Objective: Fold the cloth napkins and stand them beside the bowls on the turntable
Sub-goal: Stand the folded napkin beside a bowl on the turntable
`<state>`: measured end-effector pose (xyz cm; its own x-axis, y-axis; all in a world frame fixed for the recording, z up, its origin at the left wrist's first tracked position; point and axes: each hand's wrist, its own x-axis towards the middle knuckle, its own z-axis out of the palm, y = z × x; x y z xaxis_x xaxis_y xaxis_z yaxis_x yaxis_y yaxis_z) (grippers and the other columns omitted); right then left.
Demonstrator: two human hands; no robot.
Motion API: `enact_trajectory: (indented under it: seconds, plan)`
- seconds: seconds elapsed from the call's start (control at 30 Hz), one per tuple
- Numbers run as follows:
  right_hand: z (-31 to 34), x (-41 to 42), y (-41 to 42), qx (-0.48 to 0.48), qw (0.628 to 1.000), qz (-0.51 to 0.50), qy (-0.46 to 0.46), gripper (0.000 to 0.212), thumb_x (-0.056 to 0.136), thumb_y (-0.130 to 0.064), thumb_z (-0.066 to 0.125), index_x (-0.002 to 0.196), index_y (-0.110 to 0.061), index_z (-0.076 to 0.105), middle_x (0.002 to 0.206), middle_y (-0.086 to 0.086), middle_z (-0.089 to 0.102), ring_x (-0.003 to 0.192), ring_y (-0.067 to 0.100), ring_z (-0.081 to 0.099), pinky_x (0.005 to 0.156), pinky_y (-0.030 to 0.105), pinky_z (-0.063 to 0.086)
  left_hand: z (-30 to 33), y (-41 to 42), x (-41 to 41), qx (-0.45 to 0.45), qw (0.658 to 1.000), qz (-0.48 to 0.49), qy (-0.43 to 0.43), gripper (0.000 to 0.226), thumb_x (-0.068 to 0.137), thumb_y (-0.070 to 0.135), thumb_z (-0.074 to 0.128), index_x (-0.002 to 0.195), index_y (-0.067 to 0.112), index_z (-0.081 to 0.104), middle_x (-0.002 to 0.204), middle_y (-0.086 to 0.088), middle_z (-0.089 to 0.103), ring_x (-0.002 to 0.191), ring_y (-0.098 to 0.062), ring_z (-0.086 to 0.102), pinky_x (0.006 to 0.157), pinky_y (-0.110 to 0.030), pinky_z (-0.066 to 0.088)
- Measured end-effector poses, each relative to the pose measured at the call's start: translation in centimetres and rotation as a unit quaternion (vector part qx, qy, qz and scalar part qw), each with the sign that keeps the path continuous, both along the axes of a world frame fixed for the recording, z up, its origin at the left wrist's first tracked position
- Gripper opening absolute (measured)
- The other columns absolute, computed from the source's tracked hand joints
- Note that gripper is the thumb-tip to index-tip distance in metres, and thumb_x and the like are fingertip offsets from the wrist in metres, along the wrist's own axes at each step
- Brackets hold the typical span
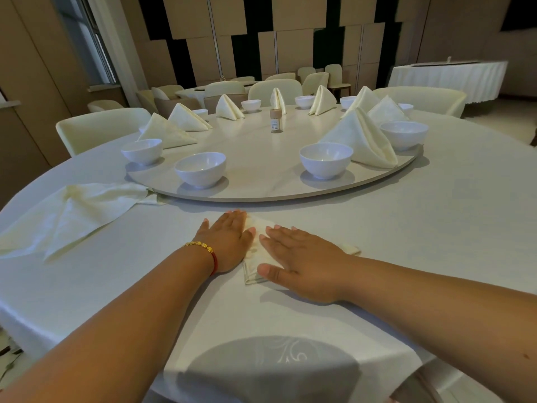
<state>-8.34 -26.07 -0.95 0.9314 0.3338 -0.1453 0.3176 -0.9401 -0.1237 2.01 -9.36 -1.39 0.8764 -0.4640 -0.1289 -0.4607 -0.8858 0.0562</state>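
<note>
From the head view, both hands lie flat with straight fingers on a folded napkin (255, 251) on the white tablecloth (436, 242), just in front of the turntable (261, 196). The left hand (228, 242) covers its left part, the right hand (302, 257) its right. The fold looks roughly triangular, its tip pointing away toward the turntable and its long edge running left to right; much of it is hidden. An unfolded napkin (75, 213) lies spread at the left, one corner touching the turntable's rim. On the turntable stand eight folded napkins (360, 141), about ten white bowls (325, 159), some partly hidden, and one small jar (276, 120).
</note>
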Motion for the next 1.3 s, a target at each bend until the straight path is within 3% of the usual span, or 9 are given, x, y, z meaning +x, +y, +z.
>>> enact_trajectory:
  seconds: [0.17, 0.27, 0.47, 0.6, 0.77, 0.97, 1.07, 1.2, 1.3]
  plan:
    - [0.3, -0.2, 0.1, -0.006, 1.0, 0.001, 0.0, 0.079, 0.09, -0.066, 0.007, 0.154, -0.021, -0.005, 0.161, -0.001, -0.01, 0.147, 0.01, -0.011, 0.12, 0.03, -0.004, -0.3, 0.3, -1.3, -0.074, 0.995, -0.015, -0.061, 0.061, 0.103, 0.039, 0.018, 0.153, 0.016, -0.008, 0.16, 0.001, -0.012, 0.147, -0.013, -0.011, 0.119, -0.038, -0.001]
    - [0.3, -0.3, 0.0, -0.001, 1.0, 0.001, 0.001, 0.077, 0.091, -0.065, 0.007, 0.154, -0.021, -0.004, 0.161, -0.002, -0.011, 0.147, 0.009, -0.011, 0.12, 0.03, -0.005, 0.0, 0.5, -3.7, -0.135, 0.989, -0.056, -0.008, 0.06, 0.103, 0.037, 0.021, 0.153, 0.02, -0.008, 0.16, 0.004, -0.01, 0.146, -0.009, -0.011, 0.118, -0.034, -0.007]
    - [0.2, -0.2, -0.6, 0.005, 1.0, 0.024, 0.004, 0.082, 0.088, -0.068, 0.004, 0.154, -0.021, -0.006, 0.161, -0.004, -0.012, 0.146, 0.005, -0.012, 0.119, 0.026, -0.007, 0.2, 1.1, -5.1, 0.019, 0.995, -0.093, 0.017, 0.065, 0.099, 0.052, 0.013, 0.151, 0.023, -0.013, 0.159, 0.006, -0.017, 0.145, -0.008, -0.015, 0.12, -0.038, -0.007]
    - [0.6, -0.8, -2.8, -0.01, 0.999, 0.03, 0.007, 0.097, 0.071, -0.076, -0.004, 0.153, -0.024, -0.008, 0.16, -0.008, -0.014, 0.145, 0.002, -0.015, 0.118, 0.025, -0.008, 0.1, 1.3, -5.1, 0.026, 0.995, -0.099, 0.021, 0.067, 0.098, 0.055, 0.013, 0.151, 0.025, -0.014, 0.158, 0.007, -0.018, 0.145, -0.008, -0.015, 0.12, -0.039, -0.008]
    - [0.9, -2.1, -6.0, -0.009, 1.0, -0.007, 0.027, 0.093, 0.074, -0.073, -0.001, 0.152, -0.025, -0.014, 0.159, -0.01, -0.018, 0.143, -0.001, -0.017, 0.115, 0.021, -0.011, 0.4, 1.8, -4.7, 0.018, 0.993, -0.113, 0.032, 0.066, 0.098, 0.053, 0.013, 0.151, 0.026, -0.015, 0.158, 0.008, -0.019, 0.145, -0.007, -0.014, 0.116, -0.033, -0.011]
    - [1.0, -3.1, -5.2, -0.109, 0.993, -0.028, -0.045, 0.101, 0.07, -0.078, -0.01, 0.151, -0.019, -0.017, 0.157, -0.001, -0.027, 0.142, 0.01, -0.029, 0.116, 0.043, -0.019, 0.5, 1.9, -4.8, 0.007, 0.993, -0.116, 0.027, 0.061, 0.101, 0.047, 0.014, 0.151, 0.025, -0.015, 0.159, 0.008, -0.017, 0.146, -0.007, -0.012, 0.115, -0.031, -0.01]
    - [1.5, -4.0, -3.1, -0.089, 0.994, 0.013, -0.056, 0.101, 0.071, -0.078, -0.007, 0.152, -0.019, -0.016, 0.158, -0.002, -0.023, 0.143, 0.01, -0.027, 0.116, 0.041, -0.019, 0.4, 1.8, -4.8, -0.006, 0.993, -0.111, 0.026, 0.059, 0.103, 0.043, 0.015, 0.152, 0.024, -0.012, 0.159, 0.007, -0.015, 0.146, -0.008, -0.01, 0.116, -0.033, -0.009]
    - [1.7, -5.0, -1.7, -0.037, 0.999, 0.015, 0.008, 0.094, 0.076, -0.077, 0.007, 0.153, -0.025, -0.012, 0.16, -0.009, -0.016, 0.143, 0.0, -0.016, 0.114, 0.022, -0.014, 0.0, 1.9, -4.4, -0.083, 0.991, -0.104, 0.024, 0.055, 0.104, 0.038, 0.024, 0.154, 0.026, 0.005, 0.161, 0.008, -0.001, 0.147, -0.008, 0.0, 0.116, -0.031, -0.006]
    - [1.8, -5.1, -1.9, -0.017, 1.0, 0.007, 0.018, 0.092, 0.077, -0.076, 0.01, 0.153, -0.029, -0.011, 0.158, -0.014, -0.017, 0.132, -0.009, -0.017, 0.109, 0.017, -0.011, 0.2, 2.4, -4.4, -0.27, 0.958, -0.069, 0.066, 0.034, 0.099, 0.025, 0.048, 0.132, 0.03, 0.054, 0.148, 0.013, 0.038, 0.14, -0.003, 0.025, 0.117, -0.025, 0.01]
